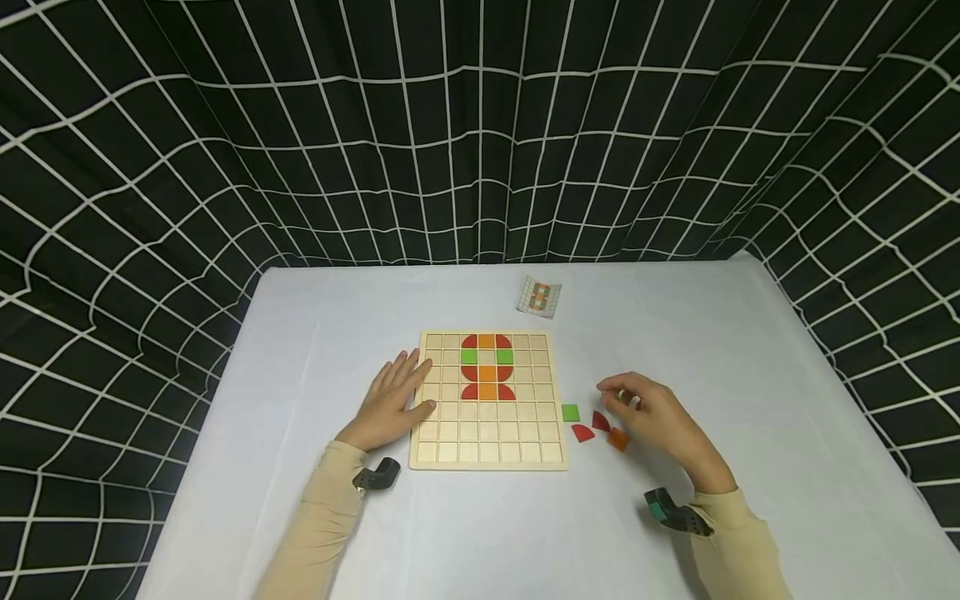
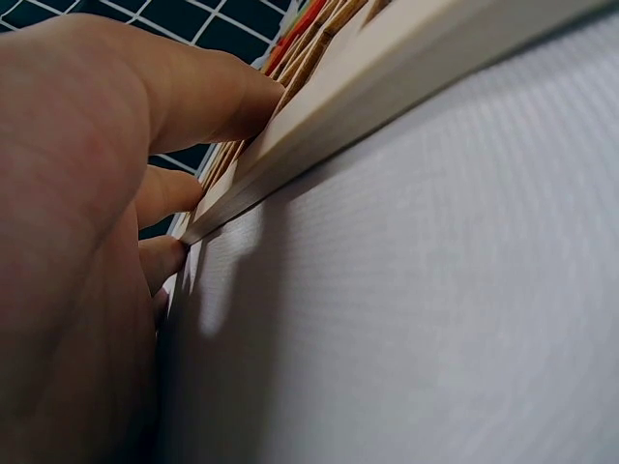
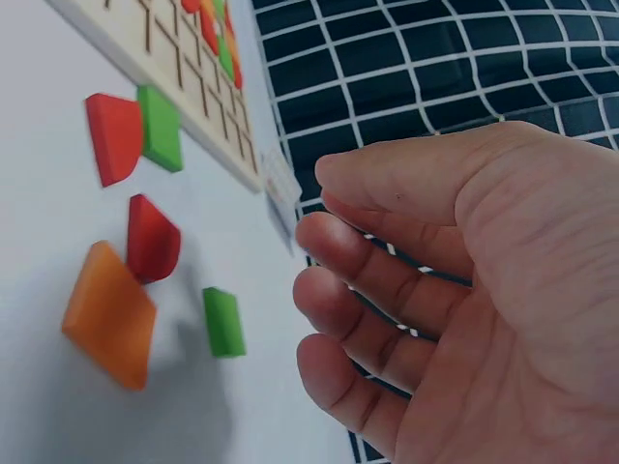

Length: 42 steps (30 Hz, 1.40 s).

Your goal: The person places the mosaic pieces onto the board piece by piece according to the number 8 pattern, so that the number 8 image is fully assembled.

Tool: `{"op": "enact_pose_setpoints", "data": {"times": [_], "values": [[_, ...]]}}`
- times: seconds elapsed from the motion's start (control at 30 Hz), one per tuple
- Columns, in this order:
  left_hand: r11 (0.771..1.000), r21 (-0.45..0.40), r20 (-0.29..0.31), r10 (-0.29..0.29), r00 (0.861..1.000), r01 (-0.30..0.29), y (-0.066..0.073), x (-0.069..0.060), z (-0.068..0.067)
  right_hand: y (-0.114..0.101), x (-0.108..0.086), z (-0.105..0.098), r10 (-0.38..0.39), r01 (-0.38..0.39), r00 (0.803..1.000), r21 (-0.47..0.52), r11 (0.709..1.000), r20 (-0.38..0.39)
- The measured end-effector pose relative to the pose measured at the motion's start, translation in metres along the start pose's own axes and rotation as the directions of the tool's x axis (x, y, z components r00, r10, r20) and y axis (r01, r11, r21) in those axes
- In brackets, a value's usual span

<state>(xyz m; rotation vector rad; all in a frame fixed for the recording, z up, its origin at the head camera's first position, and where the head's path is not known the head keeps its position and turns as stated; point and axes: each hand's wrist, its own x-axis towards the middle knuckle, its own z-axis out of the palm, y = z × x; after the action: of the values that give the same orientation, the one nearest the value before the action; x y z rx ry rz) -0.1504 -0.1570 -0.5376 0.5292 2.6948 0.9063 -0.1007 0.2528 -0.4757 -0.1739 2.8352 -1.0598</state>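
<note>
A wooden grid board [image 1: 489, 432] carries red quarter-circle, orange square and green square tiles in its upper middle columns. My left hand [image 1: 390, 404] rests on the board's left edge, fingers spread; the left wrist view shows the thumb [image 2: 218, 97] over its rim. To the right of the board my right hand [image 1: 652, 417] hovers with loosely curled fingers, nothing visible between them. Beside it lie an orange square tile [image 3: 111, 317], two red quarter-circle tiles, one nearer [image 3: 152, 240] and one farther [image 3: 114, 138], and a green tile [image 3: 223, 322]. Another green tile [image 1: 571, 412] lies near the board's edge.
A small pattern card [image 1: 539, 297] lies behind the board, showing a coloured grid design. The table has a white cloth [image 1: 337, 317]. Black curtains with white grid lines [image 1: 480, 150] stand around its back and sides.
</note>
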Motion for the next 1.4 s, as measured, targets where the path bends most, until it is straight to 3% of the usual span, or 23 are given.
{"op": "enact_pose_setpoints", "data": {"times": [0.3, 0.67, 1.03, 1.4], "values": [[1.0, -0.001, 0.008, -0.006, 1.0, 0.006, 0.0, 0.0, 0.0, 0.01, -0.005, 0.007, -0.05, 0.05, 0.999, 0.028, 0.998, -0.009], [1.0, -0.024, 0.003, -0.01, 1.0, 0.01, 0.001, 0.0, -0.001, 0.024, -0.003, 0.01, -0.044, 0.044, 0.999, 0.011, 0.999, -0.02], [1.0, -0.011, 0.004, 0.0, 1.0, 0.0, 0.002, 0.001, -0.001, 0.032, 0.009, 0.015, 0.097, -0.098, 0.995, -0.124, 0.987, -0.014], [1.0, -0.003, 0.012, -0.002, 1.0, 0.002, 0.001, 0.0, -0.001, 0.031, 0.014, 0.015, 0.096, -0.094, 0.995, -0.184, 0.978, 0.002]]}}
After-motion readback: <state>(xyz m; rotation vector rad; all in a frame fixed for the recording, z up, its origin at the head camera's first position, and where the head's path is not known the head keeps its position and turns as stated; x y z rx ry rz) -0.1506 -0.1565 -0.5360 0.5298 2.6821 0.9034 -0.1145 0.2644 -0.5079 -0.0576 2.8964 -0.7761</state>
